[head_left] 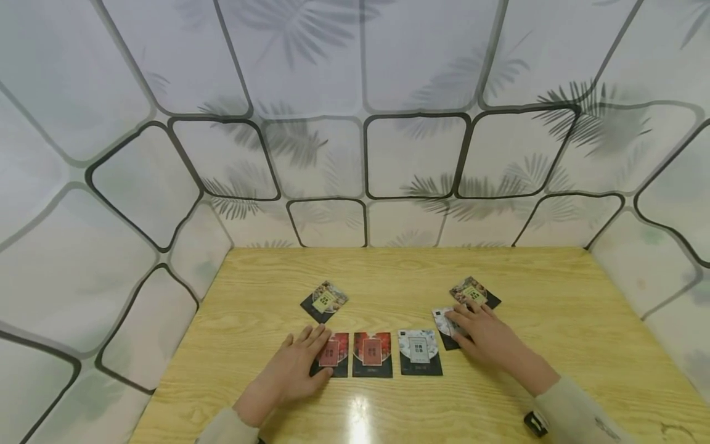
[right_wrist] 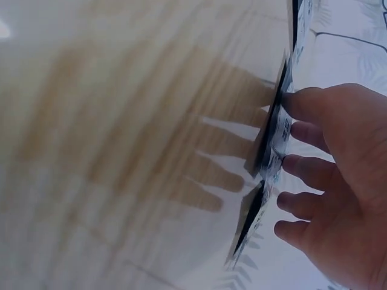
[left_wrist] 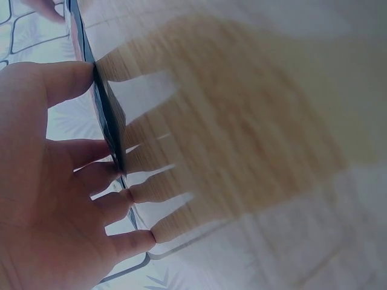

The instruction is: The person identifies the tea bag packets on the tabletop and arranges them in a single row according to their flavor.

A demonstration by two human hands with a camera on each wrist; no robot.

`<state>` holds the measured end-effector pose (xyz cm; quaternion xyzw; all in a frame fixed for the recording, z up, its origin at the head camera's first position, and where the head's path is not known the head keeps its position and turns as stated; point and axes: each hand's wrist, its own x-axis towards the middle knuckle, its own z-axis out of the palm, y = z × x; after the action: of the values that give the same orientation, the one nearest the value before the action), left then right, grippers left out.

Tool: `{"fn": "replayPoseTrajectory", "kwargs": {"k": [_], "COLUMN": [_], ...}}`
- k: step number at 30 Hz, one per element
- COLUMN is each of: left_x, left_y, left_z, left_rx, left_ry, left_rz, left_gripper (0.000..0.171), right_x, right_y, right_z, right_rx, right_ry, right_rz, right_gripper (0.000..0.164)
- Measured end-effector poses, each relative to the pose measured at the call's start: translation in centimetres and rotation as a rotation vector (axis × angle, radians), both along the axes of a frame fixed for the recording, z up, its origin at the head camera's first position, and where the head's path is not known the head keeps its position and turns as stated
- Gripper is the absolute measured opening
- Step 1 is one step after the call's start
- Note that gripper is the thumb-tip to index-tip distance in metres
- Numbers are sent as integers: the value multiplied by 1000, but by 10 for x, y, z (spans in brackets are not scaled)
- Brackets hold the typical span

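My left hand [head_left: 296,365] rests with fingers spread on the left edge of a red-and-black packet [head_left: 338,364]; its thumb touches the packet's near side. Close beside it lies a second red-and-black packet [head_left: 372,354]. A white-and-black packet [head_left: 420,353] is to the right of that. My right hand [head_left: 488,336] touches another white-and-black packet [head_left: 442,330], which sits tilted and is partly hidden by the fingers. In the right wrist view, the thumb and fingertips [right_wrist: 296,163] rest on that packet. Just beyond the right fingers is a yellow-labelled packet [head_left: 471,290].
Another yellow-labelled packet [head_left: 324,301] lies turned at an angle, behind my left hand. The wood-grain table [head_left: 266,265] is shiny and meets patterned fabric walls [head_left: 416,154] at the back and sides. A small black object [head_left: 535,423] shows by the right sleeve.
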<state>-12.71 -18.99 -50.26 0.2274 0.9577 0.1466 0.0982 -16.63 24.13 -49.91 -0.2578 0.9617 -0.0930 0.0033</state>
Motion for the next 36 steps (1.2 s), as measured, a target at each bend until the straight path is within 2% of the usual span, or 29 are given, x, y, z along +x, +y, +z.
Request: {"fn": "replayPoseTrajectory", "kwargs": {"k": [12, 36], "left_x": [1, 2], "left_y": [0, 1], "left_z": [-1, 3], "left_rx": [2, 12], "left_ry": [8, 0], "left_rz": [1, 3], "left_gripper": [76, 75], "right_x": [15, 37], "right_y": [2, 0], "right_z": [-3, -4], "right_rx": [-58, -75], "right_ry": [-34, -64], "right_rz": [-49, -56], "right_gripper": [51, 53]}}
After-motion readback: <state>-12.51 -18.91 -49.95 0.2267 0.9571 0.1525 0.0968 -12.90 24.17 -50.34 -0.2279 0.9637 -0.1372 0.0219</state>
